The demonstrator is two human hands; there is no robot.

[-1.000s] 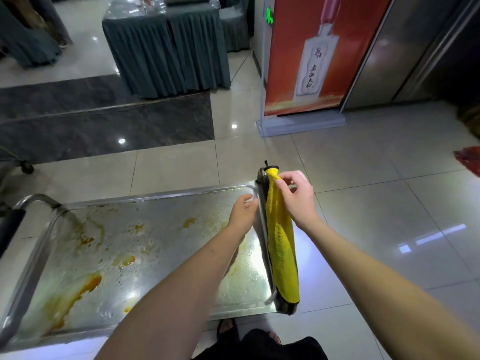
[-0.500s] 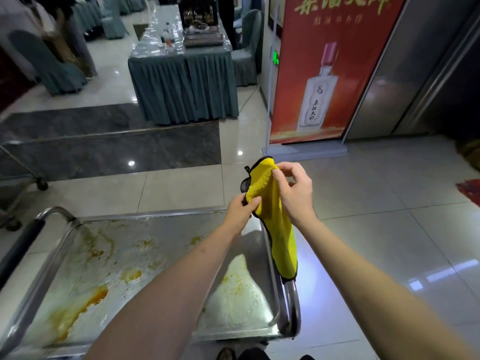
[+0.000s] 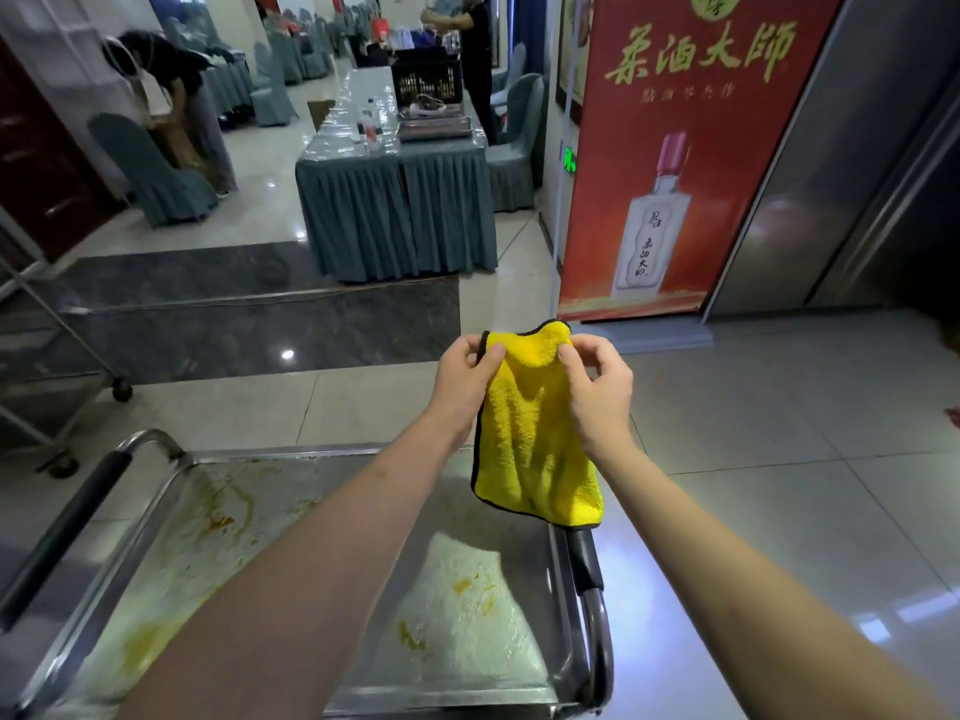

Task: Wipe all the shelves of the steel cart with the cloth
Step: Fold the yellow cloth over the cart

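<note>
Head view
Left hand: the left hand [image 3: 464, 383] pinches the upper left corner of the yellow plush cloth with black stitched edging [image 3: 535, 439], thumb in front, fingers curled behind.
Right hand: the right hand [image 3: 597, 389] pinches the upper right part of the same cloth, fingertips bent into the pile.
Cloth: held up in the air between both hands, above the far right corner of the cart's top shelf; it hangs down flat, its lower edge free, just above the right handle.
Steel cart: the stainless steel cart with a raised rim [image 3: 332, 451] stands right below the arms; its top shelf [image 3: 291, 517] carries yellow-orange stains and a pale smeared patch near the right end.
Handles: a black-sleeved tube handle [image 3: 60, 537] rises at the left end, another black-sleeved handle [image 3: 586, 561] at the right end.
Edges: the far rim runs left to right under the forearms; the right rim lies just inside the right handle.
Open room: glossy pale floor tiles [image 3: 779, 459] spread wide to the right of the cart and beyond it.
Surroundings: a red standing banner showing a white bottle [image 3: 670, 163] stands ahead on the right; a long table skirted in grey-green fabric [image 3: 400, 215] stands well apart, straight ahead; another wheeled metal rack [image 3: 62, 356] sits near, at the left.
</note>
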